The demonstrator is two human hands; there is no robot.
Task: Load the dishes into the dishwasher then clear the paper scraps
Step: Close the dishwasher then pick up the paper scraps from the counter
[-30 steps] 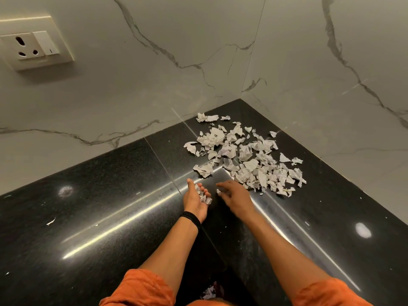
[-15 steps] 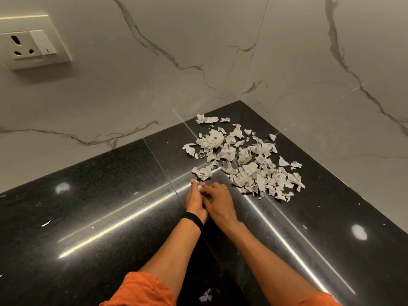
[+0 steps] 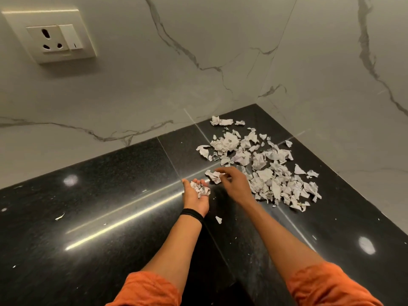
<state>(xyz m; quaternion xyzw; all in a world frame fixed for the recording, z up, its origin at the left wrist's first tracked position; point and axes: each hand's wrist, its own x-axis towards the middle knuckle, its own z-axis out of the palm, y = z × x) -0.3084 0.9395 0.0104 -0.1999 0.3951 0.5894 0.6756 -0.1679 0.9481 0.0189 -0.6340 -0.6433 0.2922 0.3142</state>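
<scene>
Left hand [image 3: 196, 198] cups scraps [image 3: 201, 189] in its curled grip; right hand [image 3: 234, 184] by the pile [image 3: 271, 173], cannot tell its grip

The worktop [image 3: 110, 217] is black, finely speckled, with pale glare streaks. The wall [image 3: 154, 85] is whitish marble veined dark grey. Cream socket [image 3: 53, 36] at ten o'clock. Off-white scraps [image 3: 265, 164], faintly grey-printed, at two o'clock. Orange sleeves [image 3: 145, 290] at six; black wrist band [image 3: 191, 214].
</scene>
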